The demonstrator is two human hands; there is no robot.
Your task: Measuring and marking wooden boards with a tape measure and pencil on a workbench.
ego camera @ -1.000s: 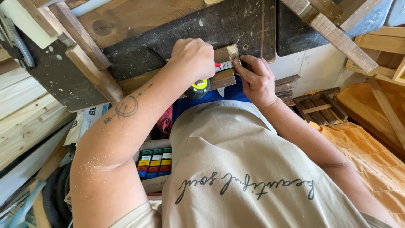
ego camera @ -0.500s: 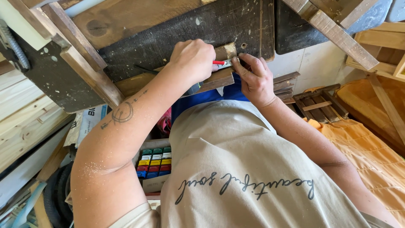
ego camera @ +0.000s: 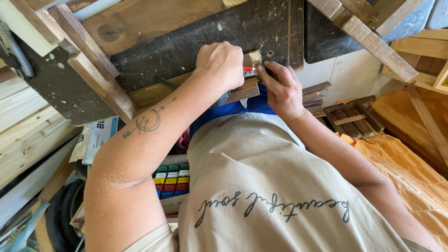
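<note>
— What were the hands working on?
— A small, rough wooden strip (ego camera: 245, 91), brown and worn, lying on a dark, scuffed desk (ego camera: 186, 42) flecked with pale paint. Its long axis ran left to right, tilted up slightly toward the right.
— And the grips?
— The left hand (ego camera: 220, 63) was curled into a closed grip, a red marker (ego camera: 248, 68) poking out toward the right; what else it held, I couldn't tell. The right hand (ego camera: 280, 88) pressed its fingers (ego camera: 266, 74) down on a bit of tape measure blade (ego camera: 251, 73) at the strip's right end, pinching rather than open.
— Anything crowding them?
— The left forearm hid most of the strip. Pale wooden slats (ego camera: 373, 42) crossed above right, and a box of coloured plastic pieces (ego camera: 171, 180) sat below, beside the person's beige shirt (ego camera: 261, 186). Orange cloth (ego camera: 410, 163) lay to the right.
</note>
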